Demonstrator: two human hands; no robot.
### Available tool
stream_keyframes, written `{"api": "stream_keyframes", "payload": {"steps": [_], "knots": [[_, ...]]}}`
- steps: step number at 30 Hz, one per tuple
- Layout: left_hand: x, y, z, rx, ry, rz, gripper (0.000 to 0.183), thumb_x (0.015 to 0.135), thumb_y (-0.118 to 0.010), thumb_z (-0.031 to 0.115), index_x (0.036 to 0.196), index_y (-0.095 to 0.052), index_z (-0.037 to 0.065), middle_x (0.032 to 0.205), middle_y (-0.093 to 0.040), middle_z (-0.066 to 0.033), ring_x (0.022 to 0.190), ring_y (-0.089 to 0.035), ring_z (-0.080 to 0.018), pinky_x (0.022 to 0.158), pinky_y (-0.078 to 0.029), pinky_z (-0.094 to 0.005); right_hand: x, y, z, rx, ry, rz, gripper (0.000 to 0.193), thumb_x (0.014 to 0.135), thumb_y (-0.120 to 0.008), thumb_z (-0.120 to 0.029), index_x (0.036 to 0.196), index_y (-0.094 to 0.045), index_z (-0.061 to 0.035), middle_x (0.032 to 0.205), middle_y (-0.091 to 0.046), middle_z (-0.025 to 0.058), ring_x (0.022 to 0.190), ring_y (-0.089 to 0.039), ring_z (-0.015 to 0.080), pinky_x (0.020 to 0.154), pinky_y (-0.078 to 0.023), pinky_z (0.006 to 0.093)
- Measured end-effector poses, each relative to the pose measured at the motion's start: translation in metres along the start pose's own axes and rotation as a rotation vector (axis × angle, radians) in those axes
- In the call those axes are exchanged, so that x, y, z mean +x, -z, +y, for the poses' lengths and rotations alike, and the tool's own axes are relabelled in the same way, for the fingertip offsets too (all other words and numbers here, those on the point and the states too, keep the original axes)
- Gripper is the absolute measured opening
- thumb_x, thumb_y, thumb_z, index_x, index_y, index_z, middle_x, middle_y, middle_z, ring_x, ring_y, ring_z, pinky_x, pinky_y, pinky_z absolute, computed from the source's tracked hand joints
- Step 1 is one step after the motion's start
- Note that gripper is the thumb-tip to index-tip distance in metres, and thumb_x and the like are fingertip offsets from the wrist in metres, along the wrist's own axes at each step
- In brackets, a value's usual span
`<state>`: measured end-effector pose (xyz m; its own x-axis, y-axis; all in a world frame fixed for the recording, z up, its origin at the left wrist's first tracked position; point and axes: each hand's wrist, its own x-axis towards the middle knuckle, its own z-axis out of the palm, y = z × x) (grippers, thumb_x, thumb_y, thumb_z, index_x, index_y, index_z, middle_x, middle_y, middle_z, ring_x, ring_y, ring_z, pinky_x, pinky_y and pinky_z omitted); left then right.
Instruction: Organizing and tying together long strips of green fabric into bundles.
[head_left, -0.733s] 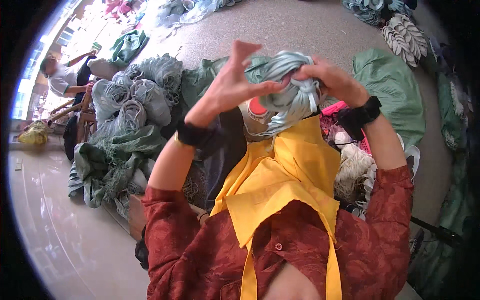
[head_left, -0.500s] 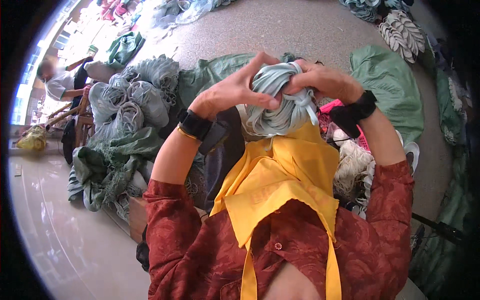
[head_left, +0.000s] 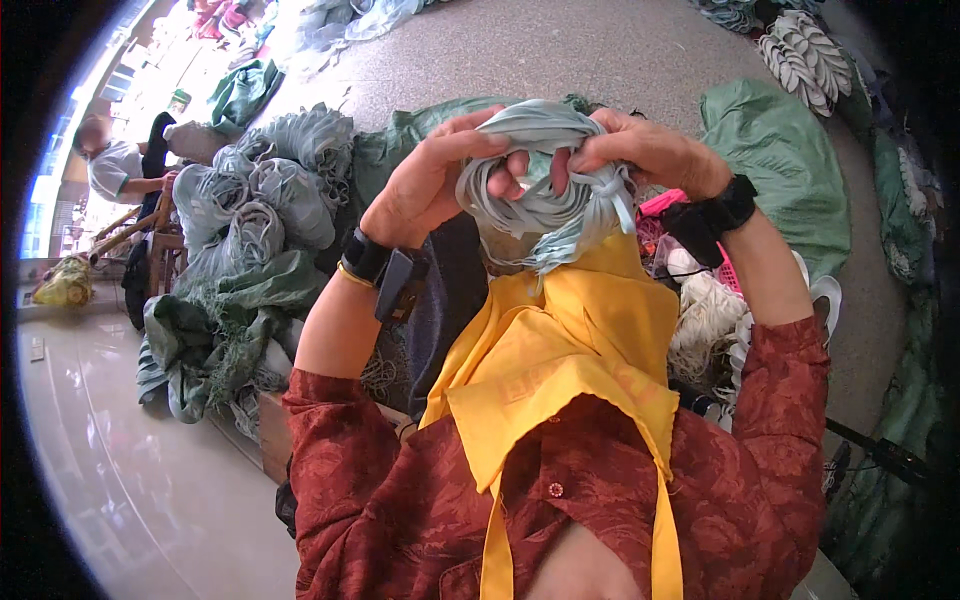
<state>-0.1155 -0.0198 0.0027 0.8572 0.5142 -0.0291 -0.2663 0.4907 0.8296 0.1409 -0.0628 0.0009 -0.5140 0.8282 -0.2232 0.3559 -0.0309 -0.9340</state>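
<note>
Between my hands, above the yellow apron, hangs a coiled bundle of pale blue-green flat cord. My left hand grips its left side, thumb on top and fingertips poking through the middle of the loop. On the other side my right hand is closed round the coil's upper right, one finger hooked through the loop. A strand is wrapped around the bundle near my right fingers. Loose loops hang from its lower edge.
At left lies a big heap of similar grey-green bundles with green sacks. A green sack lies at right, near white yarn and a pink basket. A person sits at far left.
My left hand has moved slightly left and its fingers have gone through the coil. The coil has been spread into a wider ring with an opening in it.
</note>
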Motion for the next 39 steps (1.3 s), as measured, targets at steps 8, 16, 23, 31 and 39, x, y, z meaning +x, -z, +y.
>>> {"api": "stream_keyframes", "payload": {"steps": [8,16,23,31,39], "knots": [[-0.013,0.003,-0.042,-0.343,0.241,-0.291,0.05,0.1,-0.028,0.029,0.118,-0.049,-0.012,0.1,-0.064,-0.0291,0.073,-0.069,-0.0277,0.073,-0.057,-0.0345,-0.006,-0.002,-0.007,0.017,0.004,-0.006,0.025,0.081,-0.062,-0.031,0.093,-0.071,-0.0105,0.07,-0.056,-0.0084,0.055,-0.046,0.0029,0.047,-0.036,0.0193],[-0.015,-0.01,-0.027,-0.134,0.268,-0.485,0.035,0.1,-0.039,0.012,0.132,-0.041,-0.001,0.125,-0.053,-0.0308,0.096,-0.067,-0.0336,0.089,-0.052,-0.0401,0.003,-0.002,-0.004,-0.091,0.125,-0.116,0.023,0.081,-0.064,-0.02,0.097,-0.065,-0.004,0.077,-0.058,-0.0064,0.067,-0.048,0.0026,0.056,-0.041,0.0204],[0.001,-0.019,-0.045,-0.53,0.115,-0.327,0.045,0.096,-0.037,0.008,0.14,-0.033,-0.004,0.136,-0.046,-0.0257,0.108,-0.06,-0.0329,0.093,-0.051,-0.04,0.013,-0.001,0.017,-0.06,0.145,0.101,0.025,0.083,-0.066,-0.024,0.101,-0.069,-0.0073,0.073,-0.059,-0.0058,0.059,-0.048,0.004,0.051,-0.041,0.0216],[-0.004,-0.029,-0.061,-0.409,0.059,-0.041,0.053,0.086,-0.036,-0.002,0.138,-0.034,-0.006,0.129,-0.052,-0.0245,0.112,-0.059,-0.031,0.095,-0.049,-0.0393,0.008,-0.002,0.02,0.028,0.019,0.175,0.021,0.083,-0.064,-0.016,0.101,-0.068,-0.0048,0.072,-0.058,-0.0055,0.057,-0.047,0.0034,0.051,-0.038,0.02],[-0.006,-0.03,-0.068,-0.242,0.143,-0.004,0.043,0.092,-0.043,-0.002,0.136,-0.039,0.0,0.127,-0.054,-0.0237,0.105,-0.063,-0.0284,0.091,-0.052,-0.0363,0.008,-0.01,0.032,0.048,0.014,0.183,0.019,0.082,-0.066,-0.016,0.098,-0.069,-0.005,0.068,-0.056,-0.0064,0.057,-0.048,0.0025,0.049,-0.038,0.0201]]}}
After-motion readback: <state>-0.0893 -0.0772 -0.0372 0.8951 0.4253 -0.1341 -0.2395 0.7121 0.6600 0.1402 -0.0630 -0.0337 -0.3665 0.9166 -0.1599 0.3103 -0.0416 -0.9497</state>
